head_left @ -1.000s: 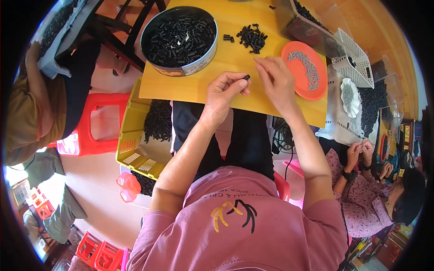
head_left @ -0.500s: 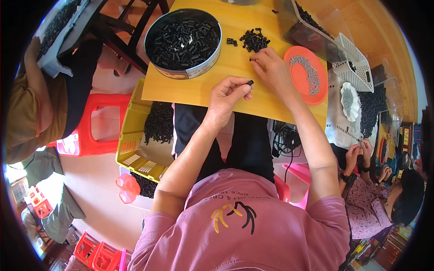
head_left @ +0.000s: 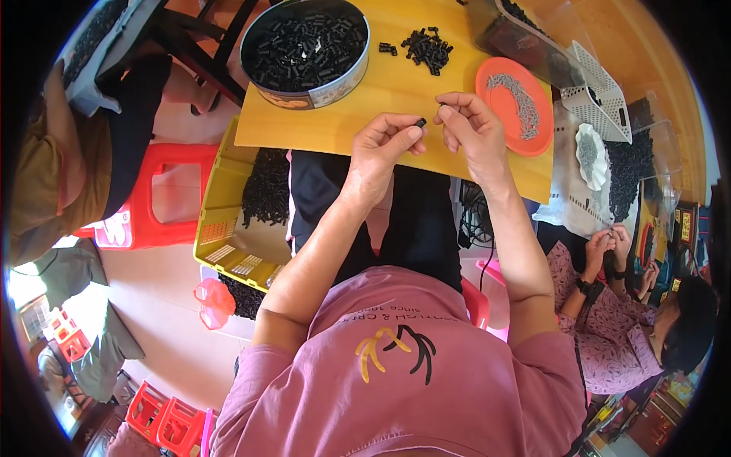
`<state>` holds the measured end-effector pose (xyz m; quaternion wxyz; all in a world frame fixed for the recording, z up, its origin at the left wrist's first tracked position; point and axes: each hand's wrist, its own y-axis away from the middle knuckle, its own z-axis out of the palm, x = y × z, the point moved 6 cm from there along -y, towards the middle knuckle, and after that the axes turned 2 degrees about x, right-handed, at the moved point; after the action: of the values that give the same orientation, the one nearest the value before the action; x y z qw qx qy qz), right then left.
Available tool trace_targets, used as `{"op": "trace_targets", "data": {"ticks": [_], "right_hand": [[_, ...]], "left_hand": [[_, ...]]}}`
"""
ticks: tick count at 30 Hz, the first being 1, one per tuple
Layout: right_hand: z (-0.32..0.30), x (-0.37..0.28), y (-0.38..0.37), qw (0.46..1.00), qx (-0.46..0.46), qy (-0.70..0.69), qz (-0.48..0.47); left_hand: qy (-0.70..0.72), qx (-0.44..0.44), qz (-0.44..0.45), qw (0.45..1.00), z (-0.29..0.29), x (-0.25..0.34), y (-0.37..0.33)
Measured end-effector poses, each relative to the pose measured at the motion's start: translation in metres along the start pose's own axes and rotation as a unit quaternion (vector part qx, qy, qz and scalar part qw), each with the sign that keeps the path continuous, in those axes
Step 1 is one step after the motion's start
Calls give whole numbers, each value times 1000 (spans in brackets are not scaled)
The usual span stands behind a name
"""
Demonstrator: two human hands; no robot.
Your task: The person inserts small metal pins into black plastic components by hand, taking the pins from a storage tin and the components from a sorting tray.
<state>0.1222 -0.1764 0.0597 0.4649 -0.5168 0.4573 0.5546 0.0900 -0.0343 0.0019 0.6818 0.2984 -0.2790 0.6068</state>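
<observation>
My left hand (head_left: 381, 148) pinches a small black plastic cylinder (head_left: 420, 123) between thumb and fingertips, just over the near edge of the yellow tabletop (head_left: 320, 131). Close by on its right, my right hand (head_left: 476, 133) is closed in a pinch. A tiny dark piece shows at its fingertips, too small to make out fully. Beyond the hands lies a loose pile of small black parts (head_left: 428, 50). A round tin (head_left: 335, 95) full of similar black pieces stands to the left. Next to my right hand, an orange plate (head_left: 537, 95) holds small grey metal bits.
A clear bin (head_left: 487, 34) and a white perforated basket (head_left: 609, 114) stand at the right. A yellow crate (head_left: 215, 198) with black parts sits below left, near a red stool (head_left: 145, 228). Another person (head_left: 617, 327) works at the right; someone else is at the left.
My right hand has drawn back from beside the black pile toward my left hand, its fingers now curled in. My left hand keeps holding the black cylinder. The view has shifted slightly.
</observation>
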Motion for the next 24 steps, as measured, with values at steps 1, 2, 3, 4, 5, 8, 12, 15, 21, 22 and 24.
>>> {"op": "trace_targets", "data": {"ticks": [1,2,3,4,5,8,12,15,21,22,24], "right_hand": [[0,1,3,999,8,-30,4],[1,1,5,999,7,-31,4],[1,1,8,999,7,-40,7],[2,1,11,999,6,-49,10],[3,1,14,999,5,-49,11],[9,0,21,992,-9,-125,32],[12,-8,26,997,-13,-76,-2],[12,-8,28,999,-14,-30,-10],[12,-8,27,1000,-17,5,-2],[11,-8,26,1000,-18,12,8],[10,-11,25,999,-22,25,16]], "left_hand": [[-2,1,-1,1000,1,1,2],[-2,2,-1,1000,2,2,4],[-1,-1,3,1000,2,4,6],[0,-3,7,1000,3,6,7],[0,-1,7,1000,4,7,8],[-25,-1,24,999,6,14,12],[-67,0,37,997,10,20,15],[-88,6,38,995,10,21,17],[-110,6,41,993,11,23,20],[-118,7,43,992,11,24,20],[-126,-1,40,991,13,27,21]]}}
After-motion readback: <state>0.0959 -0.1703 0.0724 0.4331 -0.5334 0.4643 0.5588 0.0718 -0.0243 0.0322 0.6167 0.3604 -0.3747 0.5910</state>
